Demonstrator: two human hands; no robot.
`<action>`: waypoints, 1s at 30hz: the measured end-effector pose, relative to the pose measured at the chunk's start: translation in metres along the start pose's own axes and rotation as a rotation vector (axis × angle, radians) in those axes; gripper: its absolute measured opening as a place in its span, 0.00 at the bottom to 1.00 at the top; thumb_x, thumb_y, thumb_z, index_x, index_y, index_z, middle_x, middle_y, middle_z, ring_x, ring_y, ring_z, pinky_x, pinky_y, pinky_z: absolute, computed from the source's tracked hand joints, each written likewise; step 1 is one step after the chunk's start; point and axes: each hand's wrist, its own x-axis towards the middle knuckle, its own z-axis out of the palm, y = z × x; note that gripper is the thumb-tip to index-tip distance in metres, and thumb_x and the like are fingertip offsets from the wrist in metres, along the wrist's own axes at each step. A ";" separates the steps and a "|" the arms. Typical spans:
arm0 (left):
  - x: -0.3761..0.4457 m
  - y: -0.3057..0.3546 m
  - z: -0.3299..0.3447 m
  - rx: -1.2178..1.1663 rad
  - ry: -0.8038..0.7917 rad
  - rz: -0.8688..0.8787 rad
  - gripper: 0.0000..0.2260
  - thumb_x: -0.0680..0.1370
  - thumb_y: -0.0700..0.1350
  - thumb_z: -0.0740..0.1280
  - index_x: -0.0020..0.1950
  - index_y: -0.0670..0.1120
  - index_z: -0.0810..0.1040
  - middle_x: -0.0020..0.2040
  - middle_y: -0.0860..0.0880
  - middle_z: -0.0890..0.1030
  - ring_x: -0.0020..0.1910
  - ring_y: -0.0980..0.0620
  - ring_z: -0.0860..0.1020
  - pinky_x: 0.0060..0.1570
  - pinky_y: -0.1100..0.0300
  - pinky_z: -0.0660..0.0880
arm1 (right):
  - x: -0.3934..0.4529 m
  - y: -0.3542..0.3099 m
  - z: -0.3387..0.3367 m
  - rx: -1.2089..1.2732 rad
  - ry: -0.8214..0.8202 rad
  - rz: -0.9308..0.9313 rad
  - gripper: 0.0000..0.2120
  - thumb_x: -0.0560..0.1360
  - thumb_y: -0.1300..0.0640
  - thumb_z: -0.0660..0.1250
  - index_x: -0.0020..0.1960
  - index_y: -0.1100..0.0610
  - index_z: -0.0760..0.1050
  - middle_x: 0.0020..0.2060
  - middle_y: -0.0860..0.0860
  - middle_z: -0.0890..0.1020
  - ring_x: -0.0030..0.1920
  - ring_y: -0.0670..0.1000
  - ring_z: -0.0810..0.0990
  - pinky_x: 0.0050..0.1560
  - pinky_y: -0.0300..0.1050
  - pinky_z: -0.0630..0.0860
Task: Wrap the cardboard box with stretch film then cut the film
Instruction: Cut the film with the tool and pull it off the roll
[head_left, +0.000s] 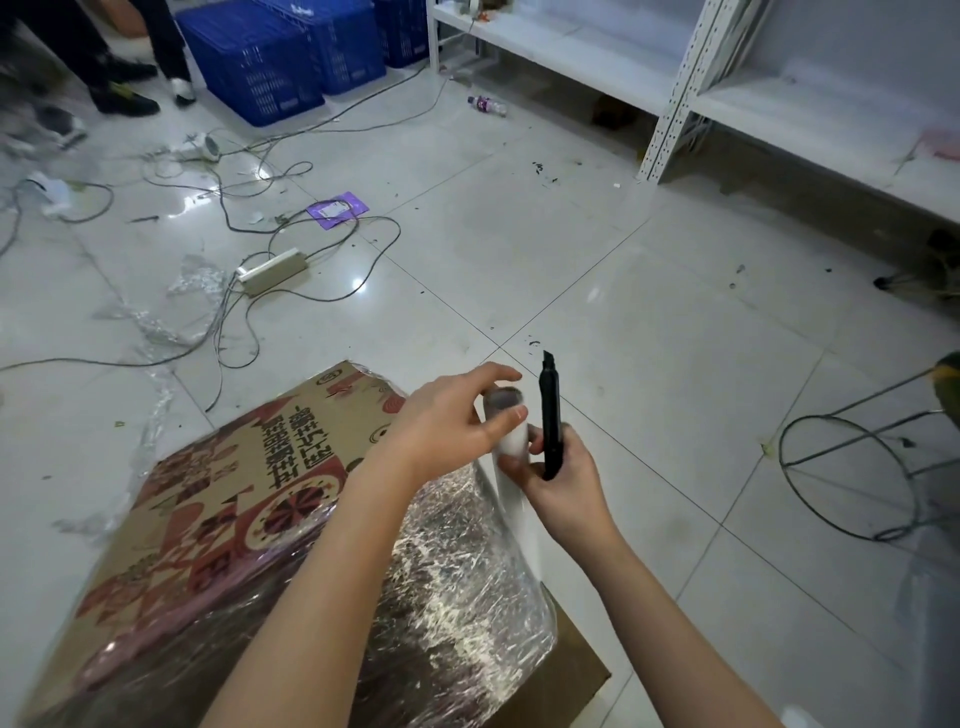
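- The cardboard box (249, 499) lies on the floor (597, 270) at about 7 o'clock in the head view, its near right part already covered in crinkled stretch film (457, 587).
- A band of film rises from the box's right side up to the roll (506, 423), which is held above the box's far right corner, just right of centre.
- The left hand (457, 415) reaches across and grips the top end of the roll, fingers curled over it and thumb on its front.
- The right hand (563, 470) is clamped on a black utility knife (550, 418), which stands upright with the blade end pointing to 12 o'clock; its fingertips also seem to touch the lower part of the roll, though I cannot tell how firmly.
- Judged from this, wrapping looks largely done and the cut is the step at hand.
- Risks: the blade stands just beside the left thumb and fingers, so a slip as the knife turns toward the film could nick that hand.
- If the film band goes slack, the blade may snag and tear it raggedly instead of slicing it.
- With one hand sharing knife and roll, the roll could drop and unwind.
- A cut pressed too low might score the cardboard beneath.
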 end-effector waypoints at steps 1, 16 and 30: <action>-0.001 0.001 0.000 -0.064 -0.018 -0.010 0.12 0.77 0.55 0.62 0.60 0.60 0.74 0.48 0.61 0.81 0.34 0.57 0.80 0.53 0.52 0.74 | -0.001 0.002 -0.002 0.000 0.010 0.005 0.13 0.71 0.64 0.72 0.42 0.54 0.67 0.37 0.43 0.75 0.33 0.33 0.74 0.34 0.27 0.69; -0.004 0.010 0.005 0.035 -0.089 -0.060 0.15 0.79 0.41 0.56 0.53 0.56 0.79 0.33 0.64 0.74 0.36 0.58 0.76 0.36 0.62 0.65 | 0.000 0.022 -0.026 0.049 -0.044 0.008 0.13 0.70 0.64 0.72 0.49 0.55 0.72 0.45 0.49 0.80 0.46 0.55 0.81 0.41 0.35 0.77; -0.005 0.002 0.009 0.039 -0.144 0.007 0.10 0.81 0.47 0.58 0.53 0.61 0.76 0.40 0.67 0.76 0.40 0.63 0.78 0.42 0.67 0.70 | 0.001 0.027 -0.031 0.110 -0.070 -0.035 0.14 0.70 0.69 0.70 0.52 0.57 0.72 0.42 0.48 0.80 0.34 0.42 0.81 0.36 0.33 0.75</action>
